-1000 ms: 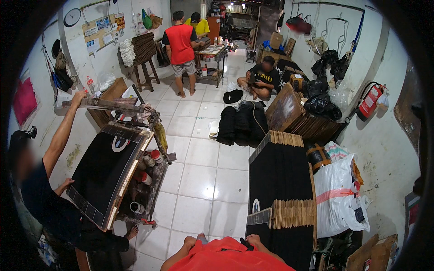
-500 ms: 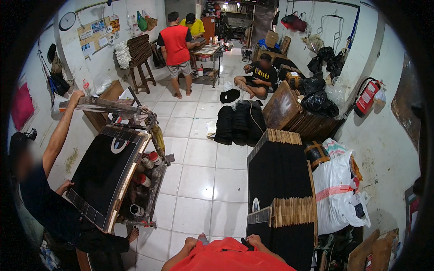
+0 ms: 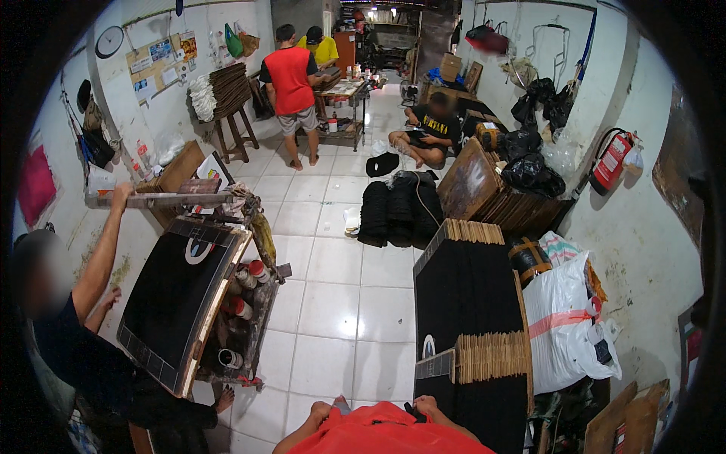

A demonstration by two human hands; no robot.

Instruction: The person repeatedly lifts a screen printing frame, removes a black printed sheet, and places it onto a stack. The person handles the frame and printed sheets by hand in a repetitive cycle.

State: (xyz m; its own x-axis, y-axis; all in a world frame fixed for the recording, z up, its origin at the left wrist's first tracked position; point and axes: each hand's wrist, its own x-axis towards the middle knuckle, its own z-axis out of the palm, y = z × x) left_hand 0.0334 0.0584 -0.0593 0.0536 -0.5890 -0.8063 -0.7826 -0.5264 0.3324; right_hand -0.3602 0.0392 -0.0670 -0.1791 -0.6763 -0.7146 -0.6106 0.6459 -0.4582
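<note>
My left hand rests beside the front of my red shirt, with a bit of grey next to it. On the other side of the shirt lies my right hand, close to a small dark piece of cloth and the edge of the board stack. The fingers of both hands are mostly hidden, so I cannot tell if they hold anything. Just right of my right hand are stacked boards covered in black fabric, with brown board edges showing in rows.
At left, a co-worker grips a frame bar above a tilted black panel; cans stand on the rack below. Ahead, black rolled bundles lie on the white tiles. Another person sits beyond; two stand at a table.
The co-worker at left has lowered the frame bar somewhat, and their lower hand has come off the black panel. My hands stay in place.
</note>
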